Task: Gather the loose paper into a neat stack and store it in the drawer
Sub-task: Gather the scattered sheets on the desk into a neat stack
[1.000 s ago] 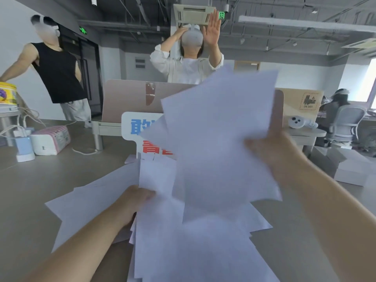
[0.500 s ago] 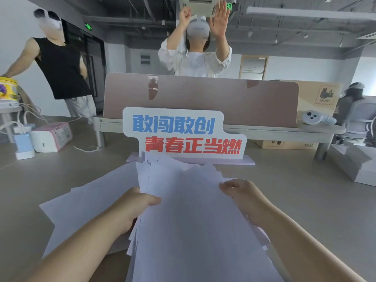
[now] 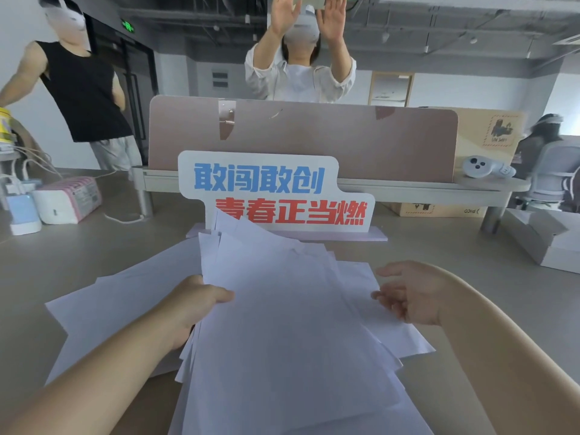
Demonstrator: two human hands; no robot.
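A rough pile of white paper sheets (image 3: 282, 324) lies fanned out on the grey-beige table, edges uneven. My left hand (image 3: 194, 306) grips the left edge of the upper sheets, thumb on top. My right hand (image 3: 408, 293) hovers at the pile's right side, fingers spread, palm toward the paper, holding nothing. More loose sheets (image 3: 110, 306) lie spread to the left under my left arm. No drawer is in view.
A white sign with blue and red characters (image 3: 266, 189) stands just behind the pile. Beyond it is a pink desk divider (image 3: 314, 136). A white box (image 3: 546, 243) sits at right, a tissue pack (image 3: 69, 199) at left. Two people stand beyond the table.
My right hand lowered a raised bunch of sheets onto the pile, then let go and drew off to the right. The left hand stayed on the pile's left edge.
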